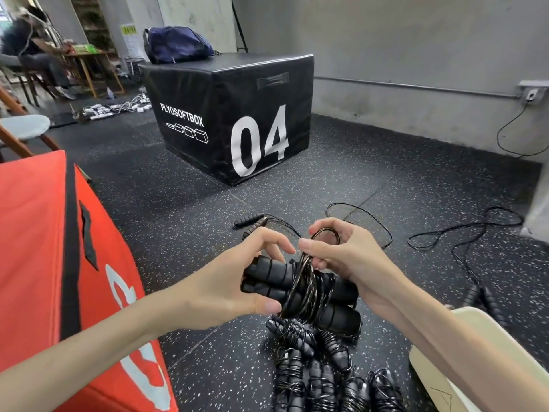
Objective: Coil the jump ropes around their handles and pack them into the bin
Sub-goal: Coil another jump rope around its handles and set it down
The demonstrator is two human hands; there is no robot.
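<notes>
A pair of black foam handles (276, 278) is held side by side above the speckled rubber floor (178, 209), with the thin black rope (309, 281) wound several turns around their middle. The left end of the handles is gripped by the left hand (237, 275), thumb underneath and fingers curled over the top. A loose loop of the rope is pinched by the right hand (344, 257) just above the wrapped bundle, thumb and fingers closed on the strands.

Directly below the hands, a cluster of coiled ropes (320, 367) is laid on the floor, each wound tightly round its own handles and touching its neighbours. Farther out, uncoiled ropes are spread on the floor: one set of handles (252, 221) lies beyond the hands with its cord looping to the right, and another loose rope (463, 233) trails at the right toward a second pair of handles (478, 295).

A cream-coloured container edge (463, 352) is seen at lower right, beside the right forearm; whether this is the bin cannot be told. A red padded box (35, 233) fills the left side. A black padded box marked "04" (231, 114) stands well behind, with a dark blue bag (175, 44) on top.
</notes>
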